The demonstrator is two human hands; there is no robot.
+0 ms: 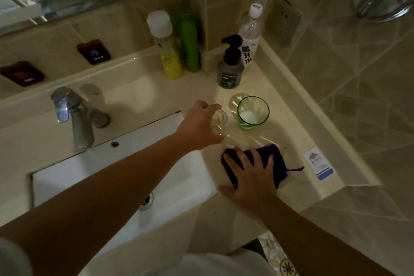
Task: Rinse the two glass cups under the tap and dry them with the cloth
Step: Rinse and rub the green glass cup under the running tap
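A clear glass cup [219, 122] stands on the beige counter right of the sink, and my left hand [199, 126] is wrapped around its left side. Just to its right stands a green-tinted glass cup [253, 113] with something white at its bottom. Behind that one a third clear glass [237, 99] shows partly. A dark purple cloth [280, 163] lies on the counter nearer to me, and my right hand [251, 177] rests flat on it with the fingers spread. The metal tap [74, 114] stands at the left behind the white sink [192, 172].
Against the back wall stand a yellow bottle with a white cap [167, 45], a green spray can [189, 42], a dark pump bottle [230, 67] and a water bottle [251, 33]. A sticker [319, 163] lies on the counter at right. The tiled wall borders the counter on the right.
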